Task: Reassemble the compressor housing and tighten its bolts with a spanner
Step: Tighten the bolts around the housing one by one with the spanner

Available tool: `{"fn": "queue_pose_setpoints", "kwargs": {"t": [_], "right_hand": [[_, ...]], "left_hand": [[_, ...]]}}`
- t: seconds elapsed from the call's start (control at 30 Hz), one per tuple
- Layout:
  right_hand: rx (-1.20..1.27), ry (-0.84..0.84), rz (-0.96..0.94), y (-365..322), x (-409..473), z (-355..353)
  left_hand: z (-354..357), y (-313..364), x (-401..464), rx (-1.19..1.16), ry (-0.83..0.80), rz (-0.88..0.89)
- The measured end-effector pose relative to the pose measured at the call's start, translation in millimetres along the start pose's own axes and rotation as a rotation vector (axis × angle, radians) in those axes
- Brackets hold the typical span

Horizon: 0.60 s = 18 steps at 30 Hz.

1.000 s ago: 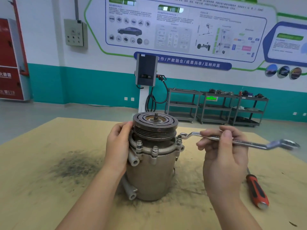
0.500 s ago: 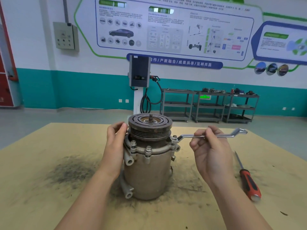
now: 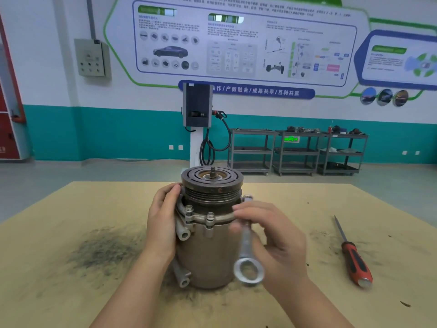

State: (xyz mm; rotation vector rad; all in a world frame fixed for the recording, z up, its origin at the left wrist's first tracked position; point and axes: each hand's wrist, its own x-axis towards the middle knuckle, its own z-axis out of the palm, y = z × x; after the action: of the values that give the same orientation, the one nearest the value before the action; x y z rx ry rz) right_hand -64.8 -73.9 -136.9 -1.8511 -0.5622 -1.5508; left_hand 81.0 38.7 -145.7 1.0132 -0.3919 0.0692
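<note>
- Head view: the compressor housing (image 3: 208,252) is standing upright near the middle of the table (image 3: 71,268), pulley end up, so the ring of bolts (image 3: 210,217) around its flange is facing the person and staying reachable.
- The left hand (image 3: 163,221) is wrapping around the housing's left side, fingers (image 3: 170,190) curled against the pulley edge, most likely bracing the body so it is not turning under the tool.
- The right hand (image 3: 272,237) is closing around the shank of the spanner (image 3: 247,240); its upper ring is sitting by a bolt on the right of the flange, though whether it is seated is hidden, and the lower ring is hanging free in front of the housing.
- The fingers of the right hand are lying just right of the housing, touching the flange edge.
- A red-handled screwdriver (image 3: 354,259) is lying well apart on the right.
</note>
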Motion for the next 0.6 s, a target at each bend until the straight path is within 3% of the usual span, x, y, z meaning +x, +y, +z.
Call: {"fn": "queue_pose_setpoints", "kwargs": {"t": [0.1,0.23,0.3,0.43,0.6], "right_hand": [[0.151,0.178,0.117,-1.7,8.4,-6.7],[0.530,0.541,0.531,2.2,19.0,-13.7],[0.662,0.637,0.713,9.5,23.1,-19.6],[0.894,0.678,0.927,19.0,26.4,-21.8],[0.929,0.611,0.979,25.2,28.3,-25.7]], "left_hand": [[0.4,0.7,0.5,-0.007,0.006,-0.008],[0.8,-0.2,1.2,-0.008,0.028,-0.019],[1.3,-0.2,0.8,-0.022,0.037,-0.027],[1.6,-0.9,0.5,-0.037,0.041,-0.040],[1.3,-0.7,0.6,-0.030,0.026,-0.058]]}}
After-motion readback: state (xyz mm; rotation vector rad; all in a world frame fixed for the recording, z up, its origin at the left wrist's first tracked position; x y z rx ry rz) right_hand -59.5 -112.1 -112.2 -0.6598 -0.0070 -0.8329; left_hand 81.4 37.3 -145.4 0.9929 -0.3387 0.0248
